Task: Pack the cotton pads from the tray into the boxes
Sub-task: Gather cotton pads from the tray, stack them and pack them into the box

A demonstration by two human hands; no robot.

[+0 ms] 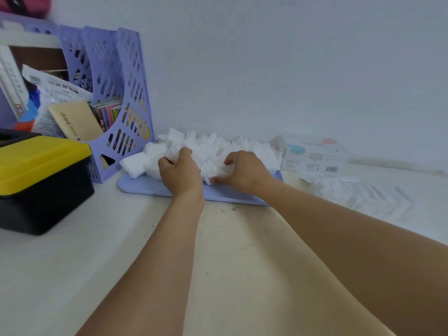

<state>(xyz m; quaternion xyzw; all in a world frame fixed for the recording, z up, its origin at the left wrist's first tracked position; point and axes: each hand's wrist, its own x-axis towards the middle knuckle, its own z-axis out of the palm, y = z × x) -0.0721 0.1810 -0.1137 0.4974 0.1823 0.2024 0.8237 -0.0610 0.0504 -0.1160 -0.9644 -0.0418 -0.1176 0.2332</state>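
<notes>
Cotton pads [213, 151] gripped by left hand [180, 170] and right hand [242, 169].

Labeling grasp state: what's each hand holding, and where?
Both grip cotton pads from the heap on the tray: left hand at the heap's left-middle, right hand pinching pads at its front edge.

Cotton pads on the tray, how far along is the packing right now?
Early on. Done: nothing visibly packed; the clear box to the right shows no pads I can make out, though some loose pads lie on the table beside it. In hand: the left hand and right hand are gathering a bunch from the cotton pads. Left: most of the heap on the tray.
</notes>
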